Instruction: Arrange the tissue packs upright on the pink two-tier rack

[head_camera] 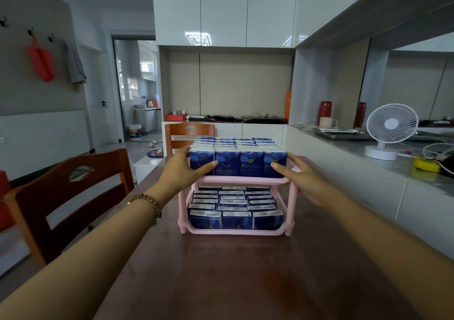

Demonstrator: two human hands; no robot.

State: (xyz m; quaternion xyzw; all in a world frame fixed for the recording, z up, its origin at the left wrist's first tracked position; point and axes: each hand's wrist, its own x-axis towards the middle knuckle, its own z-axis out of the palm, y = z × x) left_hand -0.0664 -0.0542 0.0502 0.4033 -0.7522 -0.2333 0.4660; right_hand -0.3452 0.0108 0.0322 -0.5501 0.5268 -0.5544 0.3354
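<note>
A rack (235, 231) stands on the tabletop (245, 282), packs (227, 164) upright on both tiers. The left hand (181, 169) touches the upper row's left end, the right hand (302, 182) its right. A chair (73, 196) stands left of the rack, a second chair (189, 132) behind, a fan (390, 128) to the right.

Pink two-tier rack (235, 232), set on brown table (233, 278). Upper tier: blue tissue packs (227, 163) stood upright in rows, four across the front. Lower tier: packs likewise upright, three across, it seems. Left hand (181, 172) and right hand (302, 182) are laid against the upper row's ends, thumbs on its front.
</note>
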